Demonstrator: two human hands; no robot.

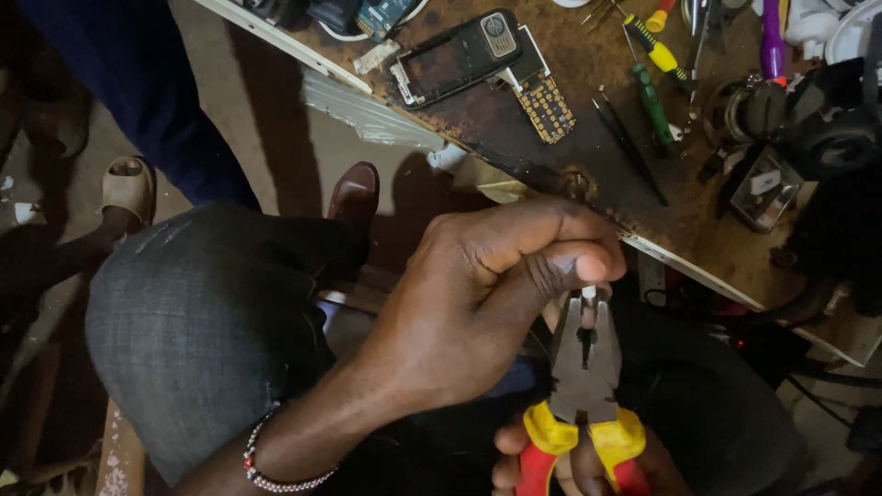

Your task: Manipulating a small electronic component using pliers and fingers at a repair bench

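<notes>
Red-and-yellow-handled pliers (584, 367) in right hand's (551, 464) clenched grip, left hand (478, 303) pinching small piece at their tip.

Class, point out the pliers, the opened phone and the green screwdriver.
pliers (585, 363): head view, on the grey metal head.
opened phone (457, 57): head view, on its dark screen.
green screwdriver (653, 106): head view, on its handle.

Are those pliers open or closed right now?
Nearly closed. The pliers show only a thin dark slit between the jaws, whose tips pinch something small and pale held by the left hand.
</notes>
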